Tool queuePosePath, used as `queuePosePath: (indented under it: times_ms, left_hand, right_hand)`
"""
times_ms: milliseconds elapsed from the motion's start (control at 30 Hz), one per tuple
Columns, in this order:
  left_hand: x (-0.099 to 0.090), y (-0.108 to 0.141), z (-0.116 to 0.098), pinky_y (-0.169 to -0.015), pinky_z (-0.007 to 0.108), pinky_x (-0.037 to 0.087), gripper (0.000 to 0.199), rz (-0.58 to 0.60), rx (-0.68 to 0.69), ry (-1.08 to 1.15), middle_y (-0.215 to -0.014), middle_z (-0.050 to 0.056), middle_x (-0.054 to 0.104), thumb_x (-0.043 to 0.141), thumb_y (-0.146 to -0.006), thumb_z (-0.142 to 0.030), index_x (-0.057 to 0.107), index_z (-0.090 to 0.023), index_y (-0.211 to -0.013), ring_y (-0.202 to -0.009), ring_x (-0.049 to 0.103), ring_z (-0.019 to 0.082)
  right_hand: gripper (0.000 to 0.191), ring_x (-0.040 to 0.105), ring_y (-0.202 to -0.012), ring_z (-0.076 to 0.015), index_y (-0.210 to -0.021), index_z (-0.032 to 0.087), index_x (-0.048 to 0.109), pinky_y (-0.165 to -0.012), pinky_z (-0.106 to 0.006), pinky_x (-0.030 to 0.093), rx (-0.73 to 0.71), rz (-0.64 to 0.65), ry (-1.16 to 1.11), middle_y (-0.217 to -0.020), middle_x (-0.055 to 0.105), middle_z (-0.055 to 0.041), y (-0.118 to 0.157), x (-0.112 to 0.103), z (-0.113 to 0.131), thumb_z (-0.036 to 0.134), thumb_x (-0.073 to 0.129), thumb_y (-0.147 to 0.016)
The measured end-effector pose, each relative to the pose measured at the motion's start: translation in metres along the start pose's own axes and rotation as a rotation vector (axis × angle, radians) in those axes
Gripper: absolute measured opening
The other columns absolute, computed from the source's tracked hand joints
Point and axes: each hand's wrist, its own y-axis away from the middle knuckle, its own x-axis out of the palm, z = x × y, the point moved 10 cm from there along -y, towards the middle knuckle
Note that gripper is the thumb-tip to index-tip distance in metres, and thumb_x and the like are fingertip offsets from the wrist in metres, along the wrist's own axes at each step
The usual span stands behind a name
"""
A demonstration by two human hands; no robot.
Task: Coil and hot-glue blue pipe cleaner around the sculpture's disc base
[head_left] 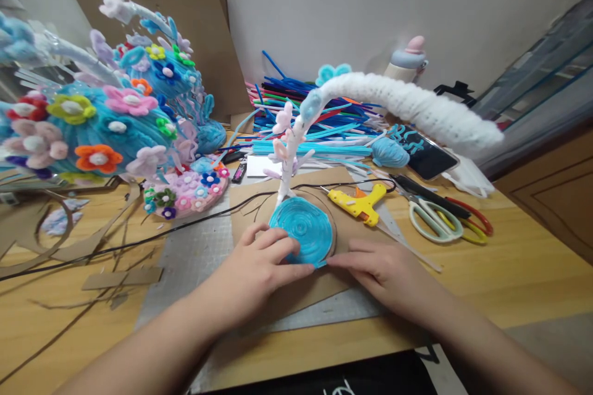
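A round base (303,228) covered in a tight spiral of blue pipe cleaner lies on a piece of cardboard (296,296). From its far edge rises a white wrapped stem (290,157) with small pink and lilac flowers, bending right into a thick white fuzzy arm (403,99). My left hand (264,259) holds the base at its left and near side, fingers curled over it and thumb along the near rim. At that rim, my right hand (384,268) has its fingertips together on the blue pipe cleaner's end (320,264); the exact grip is partly hidden.
A yellow glue gun (359,202) lies right of the base, its black cord crossing leftward. Scissors (435,220), pliers (472,216) and a phone (428,157) are farther right. Pipe cleaners (310,111) pile up behind. Flowered blue lamp-like pieces (92,129) stand left, near cardboard scraps (123,278).
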Motion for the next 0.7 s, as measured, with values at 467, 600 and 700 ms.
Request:
queuePosePath:
  times_ms: [467,600,700]
  left_hand:
    - [-0.001,0.000,-0.002,-0.102,0.042,0.020,0.038,-0.011,-0.005,0.006,-0.117,0.001,0.062,0.053,-0.091,-0.013,0.059,-0.035,-0.121,-0.117,0.050,0.022]
    - [0.001,-0.001,-0.002,-0.103,0.044,0.019,0.037,0.011,-0.006,0.005,-0.117,0.001,0.062,0.052,-0.092,-0.014,0.059,-0.035,-0.121,-0.117,0.049,0.023]
    - [0.002,-0.001,-0.002,-0.104,0.044,0.018,0.036,0.013,-0.010,0.005,-0.118,0.002,0.062,0.050,-0.093,-0.015,0.059,-0.035,-0.122,-0.117,0.048,0.023]
  right_hand:
    - [0.012,0.054,-0.071,-0.0140,-0.078,0.020,0.061,-0.064,-0.026,0.040,0.415,0.138,-0.381,-0.075,0.061,0.0020,-0.018,0.015,-0.052,0.030,0.057,-0.083]
    - [0.009,0.055,-0.074,-0.0149,-0.075,0.020,0.059,-0.067,-0.027,0.040,0.429,0.129,-0.335,-0.076,0.061,0.0015,-0.026,0.011,-0.056,0.027,0.058,-0.080]
    - [0.005,0.055,-0.072,-0.0141,-0.077,0.019,0.057,-0.065,-0.026,0.040,0.447,0.124,-0.335,-0.075,0.060,0.0014,-0.030,0.012,-0.063,0.024,0.057,-0.079]
